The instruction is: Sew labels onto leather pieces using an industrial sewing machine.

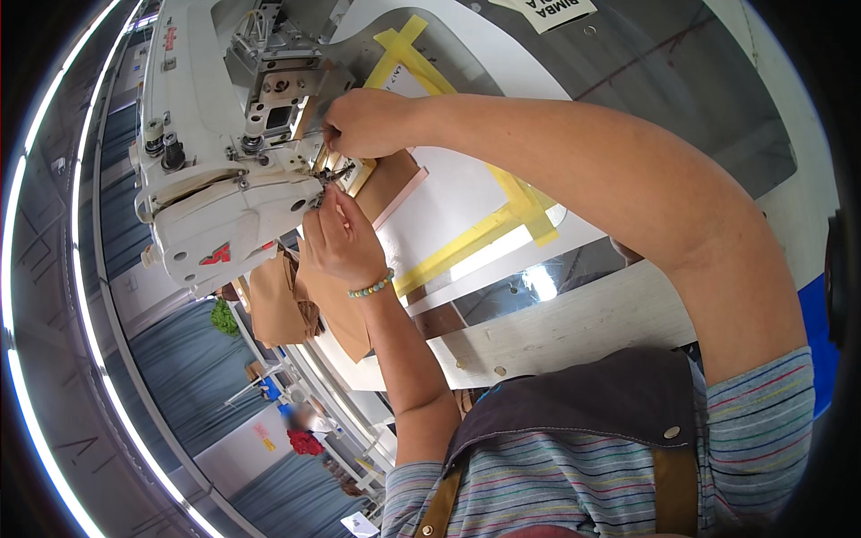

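A white industrial sewing machine [220,220] fills the upper left. My left hand [345,238], with a beaded bracelet, is closed in a pinch at the needle area [325,177]; what it holds is too small to tell. My right hand [363,125] has curled fingers just above, beside a small metal plate [357,177]; what is in them is hidden. Under and beside the hands lie a brown piece [399,170] with a pink edge and a white sheet [457,202] marked with yellow tape [457,251].
Brown cut pieces [278,305] hang at the table's left part. A printed card [543,9] lies on the grey surface at the top. The pale table edge [538,314] runs before my body. Curtains and a distant person [303,417] appear at lower left.
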Demonstrator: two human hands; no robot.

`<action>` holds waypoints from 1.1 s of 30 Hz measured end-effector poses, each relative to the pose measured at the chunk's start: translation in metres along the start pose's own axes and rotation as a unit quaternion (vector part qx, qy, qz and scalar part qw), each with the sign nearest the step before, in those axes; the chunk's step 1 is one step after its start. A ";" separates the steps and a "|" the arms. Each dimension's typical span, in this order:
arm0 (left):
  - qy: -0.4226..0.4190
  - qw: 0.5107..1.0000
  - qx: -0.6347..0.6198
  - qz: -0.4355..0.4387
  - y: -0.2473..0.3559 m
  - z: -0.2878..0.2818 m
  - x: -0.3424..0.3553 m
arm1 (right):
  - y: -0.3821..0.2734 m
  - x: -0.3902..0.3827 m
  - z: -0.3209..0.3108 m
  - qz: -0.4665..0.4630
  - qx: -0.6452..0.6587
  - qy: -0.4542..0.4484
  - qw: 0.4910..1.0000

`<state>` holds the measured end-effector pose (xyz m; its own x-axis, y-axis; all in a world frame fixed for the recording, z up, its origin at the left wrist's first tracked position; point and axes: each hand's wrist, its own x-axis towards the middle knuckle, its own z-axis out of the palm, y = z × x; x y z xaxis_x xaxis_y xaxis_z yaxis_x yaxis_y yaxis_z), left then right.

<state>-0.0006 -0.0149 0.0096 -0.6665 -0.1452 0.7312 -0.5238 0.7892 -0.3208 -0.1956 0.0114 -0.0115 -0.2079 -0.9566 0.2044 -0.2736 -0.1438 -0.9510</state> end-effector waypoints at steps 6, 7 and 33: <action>-0.001 1.000 0.017 0.011 -0.003 0.003 -0.001 | -0.002 -0.002 -0.003 0.016 0.011 -0.016 1.000; -0.001 1.000 0.017 0.011 -0.003 0.003 0.000 | -0.002 -0.002 -0.003 0.016 0.012 -0.016 1.000; -0.018 0.997 0.072 0.017 0.008 0.003 0.009 | 0.000 -0.001 -0.002 0.003 -0.008 -0.025 1.000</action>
<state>-0.0124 -0.0116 0.0119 -0.7025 -0.1418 0.6974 -0.5691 0.7003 -0.4308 -0.1970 0.0124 -0.0109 -0.1635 -0.9689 0.1859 -0.2880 -0.1333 -0.9483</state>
